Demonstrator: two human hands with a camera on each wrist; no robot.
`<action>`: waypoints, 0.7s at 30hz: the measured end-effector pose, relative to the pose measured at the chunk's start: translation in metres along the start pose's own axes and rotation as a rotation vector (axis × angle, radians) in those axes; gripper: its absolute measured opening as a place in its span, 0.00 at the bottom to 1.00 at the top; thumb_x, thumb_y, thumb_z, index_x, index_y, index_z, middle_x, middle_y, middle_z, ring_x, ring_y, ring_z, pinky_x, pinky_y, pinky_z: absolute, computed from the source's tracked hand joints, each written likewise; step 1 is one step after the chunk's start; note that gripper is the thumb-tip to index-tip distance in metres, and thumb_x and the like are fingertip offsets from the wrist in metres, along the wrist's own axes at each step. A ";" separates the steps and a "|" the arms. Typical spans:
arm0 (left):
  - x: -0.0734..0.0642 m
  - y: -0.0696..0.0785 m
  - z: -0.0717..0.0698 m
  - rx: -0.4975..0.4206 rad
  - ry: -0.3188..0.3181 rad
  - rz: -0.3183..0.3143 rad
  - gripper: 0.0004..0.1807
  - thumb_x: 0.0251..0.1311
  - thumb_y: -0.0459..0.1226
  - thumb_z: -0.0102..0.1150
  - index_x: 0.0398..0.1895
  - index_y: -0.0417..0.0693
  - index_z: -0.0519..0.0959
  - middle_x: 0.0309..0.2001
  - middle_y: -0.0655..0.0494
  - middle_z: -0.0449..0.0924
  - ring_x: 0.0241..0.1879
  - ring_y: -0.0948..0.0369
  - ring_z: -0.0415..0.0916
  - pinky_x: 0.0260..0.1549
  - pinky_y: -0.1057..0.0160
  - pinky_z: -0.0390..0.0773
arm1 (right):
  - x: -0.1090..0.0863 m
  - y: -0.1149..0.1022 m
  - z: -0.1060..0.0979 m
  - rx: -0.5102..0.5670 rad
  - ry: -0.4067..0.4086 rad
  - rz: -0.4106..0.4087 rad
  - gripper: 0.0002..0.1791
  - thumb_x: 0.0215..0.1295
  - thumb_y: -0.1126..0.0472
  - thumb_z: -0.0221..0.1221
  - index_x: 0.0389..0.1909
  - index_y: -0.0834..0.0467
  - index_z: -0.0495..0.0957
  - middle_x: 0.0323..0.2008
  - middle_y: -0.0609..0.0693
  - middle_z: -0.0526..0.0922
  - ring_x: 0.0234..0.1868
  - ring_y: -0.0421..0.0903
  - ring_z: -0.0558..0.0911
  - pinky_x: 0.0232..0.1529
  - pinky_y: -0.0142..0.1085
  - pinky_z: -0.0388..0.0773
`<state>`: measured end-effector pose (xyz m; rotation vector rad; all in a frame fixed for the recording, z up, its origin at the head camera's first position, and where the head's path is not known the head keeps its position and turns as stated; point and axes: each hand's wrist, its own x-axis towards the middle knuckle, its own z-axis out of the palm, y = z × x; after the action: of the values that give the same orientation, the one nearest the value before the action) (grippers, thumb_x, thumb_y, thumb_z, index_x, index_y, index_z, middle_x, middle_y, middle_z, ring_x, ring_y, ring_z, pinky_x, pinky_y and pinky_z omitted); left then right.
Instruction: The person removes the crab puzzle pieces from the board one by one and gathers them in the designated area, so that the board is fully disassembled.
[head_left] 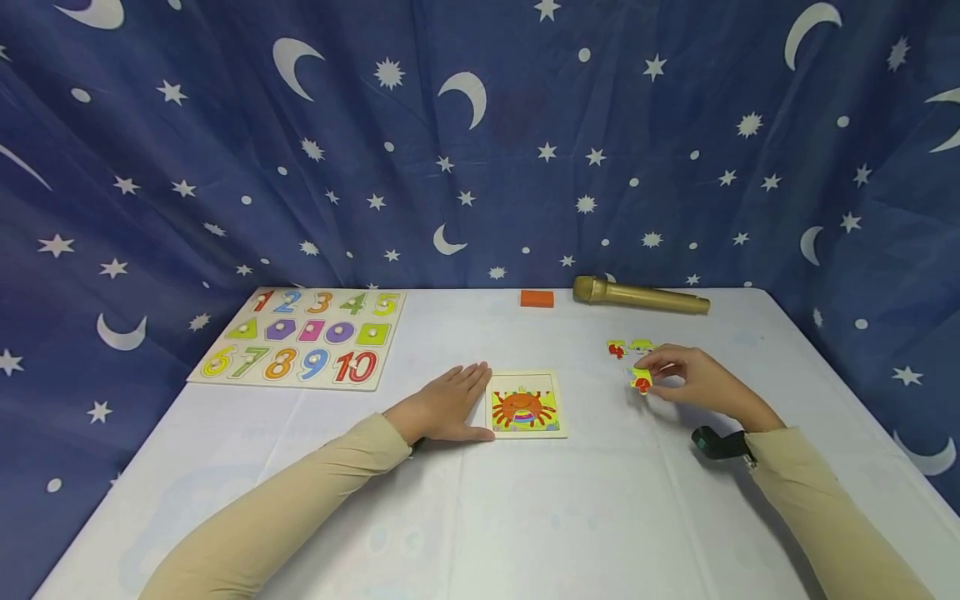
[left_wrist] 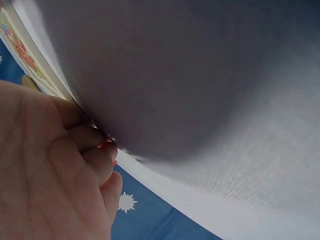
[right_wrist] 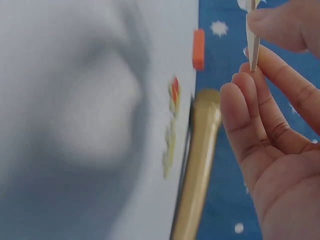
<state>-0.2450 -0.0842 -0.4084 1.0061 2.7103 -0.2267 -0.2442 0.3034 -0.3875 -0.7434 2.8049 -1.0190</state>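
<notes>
A square puzzle board with a crab picture in its lower part lies at the middle of the table. My left hand rests along its left edge, fingers straight and thumb at the lower left corner. Over on the right, my right hand pinches a small yellow and red puzzle piece between thumb and fingers; in the right wrist view the piece appears edge-on. Just behind that hand lie loose puzzle pieces, partly red and yellow, on the white cloth.
At the back left lies a number and shape peg board. An orange block and a gold microphone lie along the back edge. Behind the table hangs a blue curtain with moons and stars.
</notes>
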 end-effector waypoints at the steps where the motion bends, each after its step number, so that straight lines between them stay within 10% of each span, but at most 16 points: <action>1: 0.000 0.000 0.000 -0.002 0.000 0.001 0.54 0.57 0.69 0.41 0.74 0.40 0.44 0.75 0.47 0.43 0.75 0.56 0.42 0.73 0.57 0.47 | -0.002 0.002 -0.004 -0.006 0.009 0.007 0.20 0.51 0.71 0.66 0.48 0.63 0.79 0.44 0.57 0.81 0.40 0.36 0.78 0.45 0.30 0.80; 21: -0.002 0.000 -0.001 -0.003 0.021 0.014 0.53 0.58 0.68 0.42 0.74 0.39 0.45 0.75 0.46 0.45 0.75 0.55 0.43 0.73 0.57 0.48 | 0.007 0.059 -0.050 -0.028 0.000 0.223 0.19 0.58 0.71 0.58 0.52 0.69 0.76 0.46 0.64 0.80 0.36 0.35 0.77 0.37 0.21 0.75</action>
<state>-0.2434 -0.0854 -0.4069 1.0315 2.7204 -0.2107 -0.2862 0.3684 -0.3845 -0.4196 2.8263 -0.9420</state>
